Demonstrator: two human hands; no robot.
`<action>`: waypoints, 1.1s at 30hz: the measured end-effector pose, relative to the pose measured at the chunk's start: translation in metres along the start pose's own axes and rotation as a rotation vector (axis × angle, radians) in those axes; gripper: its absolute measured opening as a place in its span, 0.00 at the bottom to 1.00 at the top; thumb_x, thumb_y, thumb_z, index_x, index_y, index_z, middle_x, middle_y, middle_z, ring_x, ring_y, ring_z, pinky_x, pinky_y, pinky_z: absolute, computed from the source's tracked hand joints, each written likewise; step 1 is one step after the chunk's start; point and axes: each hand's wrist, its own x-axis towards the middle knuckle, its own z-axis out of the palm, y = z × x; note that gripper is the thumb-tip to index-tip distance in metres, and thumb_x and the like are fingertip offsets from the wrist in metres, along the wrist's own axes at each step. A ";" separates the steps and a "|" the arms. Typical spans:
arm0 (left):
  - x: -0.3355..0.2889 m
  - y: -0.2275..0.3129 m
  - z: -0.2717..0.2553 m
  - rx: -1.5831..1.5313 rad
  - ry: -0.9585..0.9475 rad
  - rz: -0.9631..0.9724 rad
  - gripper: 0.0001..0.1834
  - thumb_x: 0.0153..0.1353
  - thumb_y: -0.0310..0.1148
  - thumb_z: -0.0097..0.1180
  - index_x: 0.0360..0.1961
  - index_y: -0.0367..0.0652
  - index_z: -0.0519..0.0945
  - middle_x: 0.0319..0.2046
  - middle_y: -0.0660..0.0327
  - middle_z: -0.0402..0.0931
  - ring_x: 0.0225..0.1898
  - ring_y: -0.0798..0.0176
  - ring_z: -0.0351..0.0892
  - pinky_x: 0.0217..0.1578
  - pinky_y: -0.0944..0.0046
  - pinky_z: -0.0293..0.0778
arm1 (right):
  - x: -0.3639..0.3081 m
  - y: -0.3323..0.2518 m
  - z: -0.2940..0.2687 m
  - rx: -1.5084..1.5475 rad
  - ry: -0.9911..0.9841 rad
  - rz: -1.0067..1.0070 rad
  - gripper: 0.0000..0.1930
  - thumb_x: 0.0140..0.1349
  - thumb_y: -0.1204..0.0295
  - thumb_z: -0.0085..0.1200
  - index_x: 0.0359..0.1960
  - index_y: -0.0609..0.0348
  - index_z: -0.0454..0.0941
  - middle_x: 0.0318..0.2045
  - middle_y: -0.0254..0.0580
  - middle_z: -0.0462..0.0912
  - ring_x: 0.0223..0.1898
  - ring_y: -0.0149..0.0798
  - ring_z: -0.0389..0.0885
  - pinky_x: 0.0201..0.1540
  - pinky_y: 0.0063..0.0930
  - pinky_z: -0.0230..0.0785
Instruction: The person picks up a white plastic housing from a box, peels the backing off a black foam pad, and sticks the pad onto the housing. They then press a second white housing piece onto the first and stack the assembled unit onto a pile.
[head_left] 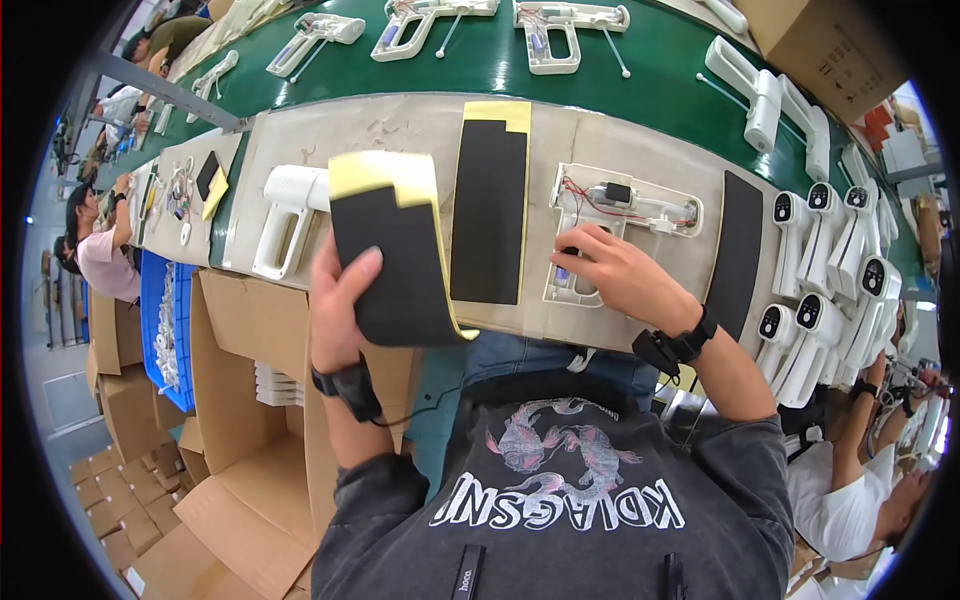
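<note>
Sheet [489,215] lies between white housings [648,207].

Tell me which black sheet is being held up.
The bent black sheet in the left hand, with yellow along its top. It alone is lifted; the middle sheet and right-hand sheet lie on the workbench.

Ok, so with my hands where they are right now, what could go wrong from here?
Two things, perhaps. The black sheet with yellow edging is bent in your left hand, so it might crease, or slip toward the open carton below. And your right hand is at the open white housing, where thin red wires lie exposed, so a finger could snag one.
</note>
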 end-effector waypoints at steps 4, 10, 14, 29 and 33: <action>0.070 0.023 0.007 0.124 -0.080 0.055 0.28 0.64 0.28 0.59 0.64 0.31 0.69 0.53 0.55 0.78 0.50 0.64 0.80 0.51 0.66 0.76 | -0.001 0.001 -0.001 -0.010 -0.012 0.000 0.31 0.42 0.91 0.52 0.54 0.62 0.79 0.54 0.40 0.72 0.59 0.45 0.70 0.60 0.36 0.71; 0.156 -0.008 -0.039 1.497 0.241 0.821 0.25 0.65 0.39 0.62 0.58 0.37 0.76 0.54 0.47 0.77 0.55 0.47 0.78 0.55 0.52 0.73 | -0.024 -0.013 -0.025 0.117 0.325 0.133 0.34 0.44 0.94 0.45 0.55 0.57 0.81 0.54 0.46 0.76 0.56 0.49 0.77 0.61 0.36 0.68; 0.143 -0.009 -0.084 1.655 0.507 0.558 0.33 0.57 0.45 0.68 0.62 0.45 0.74 0.59 0.48 0.73 0.58 0.39 0.72 0.61 0.41 0.64 | -0.068 -0.028 -0.032 0.138 0.458 0.383 0.17 0.61 0.90 0.46 0.47 0.64 0.82 0.48 0.48 0.80 0.51 0.48 0.81 0.54 0.32 0.72; 0.053 0.047 -0.115 1.467 0.388 0.355 0.53 0.46 0.45 0.75 0.68 0.31 0.60 0.59 0.37 0.72 0.62 0.39 0.71 0.61 0.51 0.68 | -0.060 -0.053 -0.041 0.289 0.502 0.368 0.19 0.59 0.87 0.54 0.52 0.61 0.81 0.53 0.47 0.79 0.51 0.47 0.80 0.54 0.33 0.72; 0.014 0.012 0.015 1.340 0.281 0.418 0.57 0.47 0.43 0.74 0.71 0.29 0.54 0.63 0.35 0.63 0.64 0.37 0.65 0.64 0.47 0.63 | -0.027 -0.063 -0.067 0.206 0.614 0.253 0.27 0.57 0.80 0.62 0.60 0.56 0.77 0.59 0.48 0.76 0.63 0.51 0.73 0.64 0.41 0.65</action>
